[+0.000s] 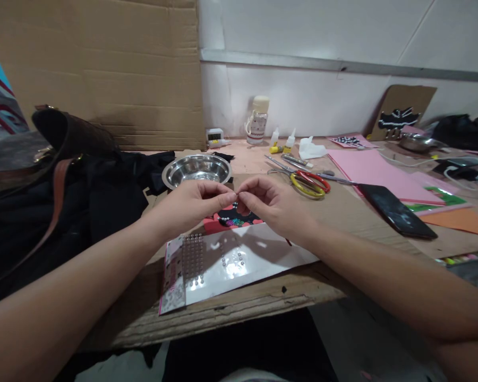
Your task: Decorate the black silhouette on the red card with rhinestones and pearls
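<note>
Head view: both grips are seen pinched shut, thumb and forefinger tips of the left hand (pixel 191 204) and right hand (pixel 271 206) brought together until they touch. What is pinched between them is too small to be made out. The hands are held just above a pink card (pixel 213 225) with a black beaded patch, which lies on the bench (pixel 342 217). A gem sheet (pixel 223 262) is laid just in front of the card, reaching the near bench edge, under the wrists. A steel bowl (pixel 171 178) is set just behind the left hand. Scissors (pixel 308 184) lie behind the right hand, with a phone (pixel 396 212) and pink paper (pixel 370 170) further right. A dark bag (pixel 63 159) is slumped at far left.
</note>
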Demonstrator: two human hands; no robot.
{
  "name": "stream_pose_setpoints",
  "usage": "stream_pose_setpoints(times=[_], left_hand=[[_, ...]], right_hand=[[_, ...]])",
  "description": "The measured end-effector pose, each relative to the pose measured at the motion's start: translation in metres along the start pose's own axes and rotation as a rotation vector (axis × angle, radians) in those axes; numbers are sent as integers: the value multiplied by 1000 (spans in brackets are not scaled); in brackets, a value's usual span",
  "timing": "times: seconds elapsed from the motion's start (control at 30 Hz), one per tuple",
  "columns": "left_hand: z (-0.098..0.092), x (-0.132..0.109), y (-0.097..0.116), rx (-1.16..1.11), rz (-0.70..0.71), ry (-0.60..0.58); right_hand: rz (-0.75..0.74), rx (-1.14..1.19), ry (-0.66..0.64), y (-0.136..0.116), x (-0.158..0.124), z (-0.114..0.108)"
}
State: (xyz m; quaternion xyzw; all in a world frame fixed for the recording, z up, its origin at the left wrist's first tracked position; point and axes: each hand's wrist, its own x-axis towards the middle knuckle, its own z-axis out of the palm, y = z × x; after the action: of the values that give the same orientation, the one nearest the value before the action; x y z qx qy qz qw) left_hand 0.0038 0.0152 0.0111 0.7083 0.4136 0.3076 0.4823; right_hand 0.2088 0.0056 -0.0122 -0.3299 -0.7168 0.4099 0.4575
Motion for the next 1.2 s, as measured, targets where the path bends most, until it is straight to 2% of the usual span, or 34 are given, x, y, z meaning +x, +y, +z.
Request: stream_pose_setpoints(times=[0.2,0.37,0.6,0.93,1.2], left_hand=[[1,-2,0,93,40,58],[2,-2,-2,10,67,19],[5,-1,0,60,71,65],[3,-1,-2,43,52,55],[3,-2,-1,33,51,54]], right_hand=[[26,15,3,-2,-1,-1],[10,47,-2,-3,0,-1],[12,35,3,-1,-1,-2],[68,133,-2,-2,0,0],[34,132,-8,-1,0,0]])
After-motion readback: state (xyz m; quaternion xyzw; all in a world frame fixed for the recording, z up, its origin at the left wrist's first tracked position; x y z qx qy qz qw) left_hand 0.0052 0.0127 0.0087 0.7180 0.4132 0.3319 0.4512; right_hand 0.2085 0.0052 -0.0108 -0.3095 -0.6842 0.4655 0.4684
